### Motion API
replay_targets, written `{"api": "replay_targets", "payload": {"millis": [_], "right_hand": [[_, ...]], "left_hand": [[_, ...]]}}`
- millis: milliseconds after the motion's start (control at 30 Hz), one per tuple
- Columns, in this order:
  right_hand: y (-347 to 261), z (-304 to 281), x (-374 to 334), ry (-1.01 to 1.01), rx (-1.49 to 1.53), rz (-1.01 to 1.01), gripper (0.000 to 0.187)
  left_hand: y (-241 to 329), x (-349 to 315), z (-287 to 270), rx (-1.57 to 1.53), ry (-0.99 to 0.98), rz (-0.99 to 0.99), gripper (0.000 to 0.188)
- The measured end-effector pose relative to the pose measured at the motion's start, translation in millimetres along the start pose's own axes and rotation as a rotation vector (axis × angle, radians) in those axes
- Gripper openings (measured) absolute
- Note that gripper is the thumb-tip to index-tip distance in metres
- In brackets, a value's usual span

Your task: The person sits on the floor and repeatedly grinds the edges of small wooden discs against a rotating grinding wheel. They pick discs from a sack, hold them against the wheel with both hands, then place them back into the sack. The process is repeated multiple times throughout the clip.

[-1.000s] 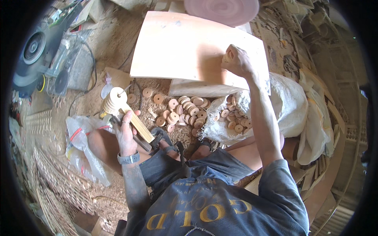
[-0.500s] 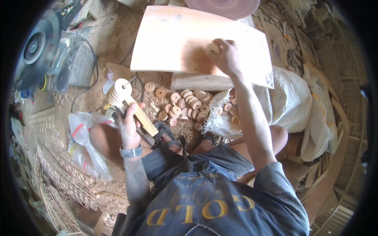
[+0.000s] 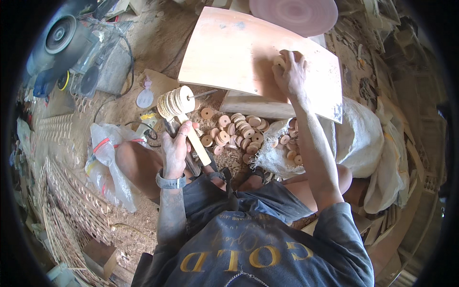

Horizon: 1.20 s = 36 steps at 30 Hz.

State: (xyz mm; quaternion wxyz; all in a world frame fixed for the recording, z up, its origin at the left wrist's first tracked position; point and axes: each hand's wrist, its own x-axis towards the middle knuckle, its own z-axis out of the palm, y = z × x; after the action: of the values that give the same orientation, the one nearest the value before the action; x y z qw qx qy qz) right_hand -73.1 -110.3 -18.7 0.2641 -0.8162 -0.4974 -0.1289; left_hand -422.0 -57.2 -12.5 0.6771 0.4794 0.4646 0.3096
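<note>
My left hand (image 3: 175,148) is closed round a pale wooden strip (image 3: 197,146) and a dark bar (image 3: 192,165) lying beside it. At their upper end, a row of pale wooden discs (image 3: 173,102) is threaded on a thin metal rod (image 3: 204,93), whose bare tip points right toward the board. Over the large pale wooden board (image 3: 224,52), my right hand (image 3: 290,76) has its fingers bent round a small wooden disc (image 3: 279,61), partly hidden by them. How the rod joins the strip and bar cannot be made out.
Loose wooden discs (image 3: 246,131) are piled on the sawdust below the board. A white woven sack (image 3: 358,136) with more discs at its mouth lies right. A round purplish disc (image 3: 294,14) stands behind the board; a machine with a round wheel (image 3: 60,33) is far left.
The whole view has shifted. The rod of discs in my left hand has swung so its tip points right toward the board. My right hand stays over the board with its disc.
</note>
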Motion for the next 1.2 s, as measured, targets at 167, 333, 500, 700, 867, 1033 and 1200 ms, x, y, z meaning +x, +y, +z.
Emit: {"api": "replay_targets", "payload": {"millis": [167,333,500,700,867,1033,1200], "right_hand": [[-28.5,-36.7,-8.7,-0.067,0.290,0.099,0.064],[-94.7,-67.9,-43.2,-0.042,0.760,0.245,0.088],[-126.0,-78.2,-50.2,0.033,0.903,0.276,0.087],[-142.7,-68.3,-61.2,0.251,0.473,0.094,0.087],[-153.9,-54.6,-65.5,0.275,0.651,0.067,0.077],[-146.9,-66.9,-63.4,0.126,1.188,0.224,0.037],[-143.9,-73.4,-53.2,0.026,1.310,0.214,0.057]], "left_hand": [[10.3,1.4,17.6,-0.009,-0.081,0.060,0.023],[16.8,-0.6,34.1,0.037,-0.077,0.101,0.019],[13.8,-1.1,40.5,0.225,-0.020,0.127,0.022],[-0.3,4.5,54.2,0.285,0.106,0.412,0.020],[-7.6,4.7,59.8,0.193,0.061,0.377,0.023],[-14.8,7.1,56.8,0.055,0.026,0.131,0.017],[-14.5,3.3,56.2,-0.112,-0.034,-0.001,0.020]]}}
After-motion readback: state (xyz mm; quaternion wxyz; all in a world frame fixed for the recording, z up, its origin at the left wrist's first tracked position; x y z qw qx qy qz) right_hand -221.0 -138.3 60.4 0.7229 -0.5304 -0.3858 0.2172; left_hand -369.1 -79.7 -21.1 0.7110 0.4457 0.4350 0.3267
